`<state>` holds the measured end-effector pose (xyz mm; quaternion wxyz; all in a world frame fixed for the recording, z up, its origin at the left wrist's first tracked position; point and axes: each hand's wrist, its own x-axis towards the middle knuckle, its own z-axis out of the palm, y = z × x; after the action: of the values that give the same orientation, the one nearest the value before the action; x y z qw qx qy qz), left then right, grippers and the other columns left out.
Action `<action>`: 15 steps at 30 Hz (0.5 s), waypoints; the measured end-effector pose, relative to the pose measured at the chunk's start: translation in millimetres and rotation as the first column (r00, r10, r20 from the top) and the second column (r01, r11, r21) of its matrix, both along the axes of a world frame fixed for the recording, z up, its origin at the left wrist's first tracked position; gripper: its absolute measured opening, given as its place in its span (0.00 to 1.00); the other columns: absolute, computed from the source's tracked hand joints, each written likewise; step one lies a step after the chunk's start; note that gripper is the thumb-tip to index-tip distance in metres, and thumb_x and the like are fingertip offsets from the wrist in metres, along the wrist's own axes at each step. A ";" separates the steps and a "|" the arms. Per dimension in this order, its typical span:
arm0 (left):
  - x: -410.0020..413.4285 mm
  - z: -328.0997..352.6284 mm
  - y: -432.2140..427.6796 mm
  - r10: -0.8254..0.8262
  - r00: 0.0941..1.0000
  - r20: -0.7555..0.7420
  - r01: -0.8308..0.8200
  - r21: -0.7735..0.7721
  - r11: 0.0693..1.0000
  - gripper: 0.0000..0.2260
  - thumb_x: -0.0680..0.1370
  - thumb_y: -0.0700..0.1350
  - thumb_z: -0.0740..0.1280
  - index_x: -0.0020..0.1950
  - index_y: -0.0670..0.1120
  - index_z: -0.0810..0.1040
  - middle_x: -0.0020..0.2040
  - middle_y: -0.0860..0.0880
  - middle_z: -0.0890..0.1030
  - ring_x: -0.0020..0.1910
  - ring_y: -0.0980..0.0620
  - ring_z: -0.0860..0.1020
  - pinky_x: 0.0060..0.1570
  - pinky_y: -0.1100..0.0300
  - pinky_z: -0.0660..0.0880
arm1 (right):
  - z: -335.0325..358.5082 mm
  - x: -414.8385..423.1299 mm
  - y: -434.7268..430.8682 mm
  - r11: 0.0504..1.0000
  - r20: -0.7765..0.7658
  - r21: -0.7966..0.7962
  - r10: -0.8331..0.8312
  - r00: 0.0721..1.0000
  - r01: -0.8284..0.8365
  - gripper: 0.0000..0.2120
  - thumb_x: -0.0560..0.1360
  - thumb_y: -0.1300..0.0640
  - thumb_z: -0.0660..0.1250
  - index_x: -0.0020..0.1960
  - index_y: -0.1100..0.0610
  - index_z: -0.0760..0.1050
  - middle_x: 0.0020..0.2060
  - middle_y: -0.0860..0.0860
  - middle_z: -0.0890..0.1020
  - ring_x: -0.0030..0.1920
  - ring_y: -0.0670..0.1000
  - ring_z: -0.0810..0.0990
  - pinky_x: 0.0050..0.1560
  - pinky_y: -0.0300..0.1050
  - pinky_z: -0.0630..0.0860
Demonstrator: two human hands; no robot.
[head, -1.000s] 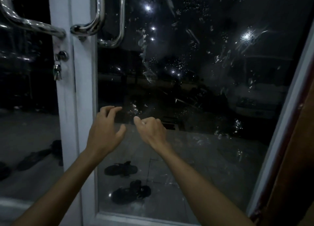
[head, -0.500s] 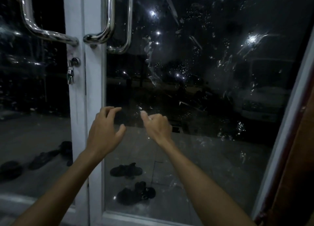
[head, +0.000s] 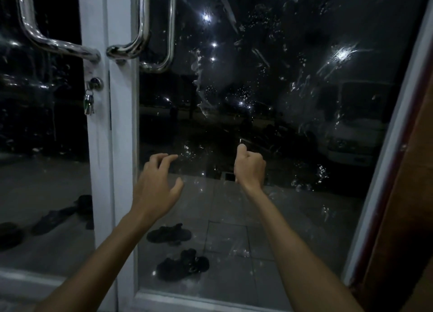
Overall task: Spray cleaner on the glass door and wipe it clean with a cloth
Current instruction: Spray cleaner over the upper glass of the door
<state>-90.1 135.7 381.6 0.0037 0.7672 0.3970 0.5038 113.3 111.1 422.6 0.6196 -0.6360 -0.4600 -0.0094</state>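
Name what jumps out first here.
Two bare hands are raised at the glass door: the left hand with fingers spread, the right hand curled. The door is streaked and spotted, worst in the upper half. Keys hang from the lock at left.

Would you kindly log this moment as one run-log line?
left hand: open, fingers bent | right hand: curled, contents unclear | glass door: smeared, spotted, both hands close to it | cloth, sprayer: not in view

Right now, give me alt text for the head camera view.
Two bare hands reach toward a smeared, droplet-spotted glass door at night: left hand spread, right hand curled. Steel handles and keys sit upper left; sandals lie outside.
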 end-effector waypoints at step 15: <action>-11.3 -22.1 12.0 0.039 0.999 -0.002 -0.039 -0.044 0.998 0.24 0.74 0.44 0.69 0.70 0.45 0.68 0.67 0.44 0.68 0.64 0.47 0.70 0.57 0.57 0.69 | -49.1 -59.2 28.1 0.961 0.268 -0.243 0.198 0.943 -0.133 0.28 0.77 0.45 0.58 0.22 0.57 0.63 0.19 0.48 0.66 0.24 0.52 0.68 0.36 0.49 0.72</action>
<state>-101.4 147.7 359.5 0.0104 0.7593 0.4228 0.4945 54.2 139.2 373.6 0.4692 -0.6516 -0.5961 0.0014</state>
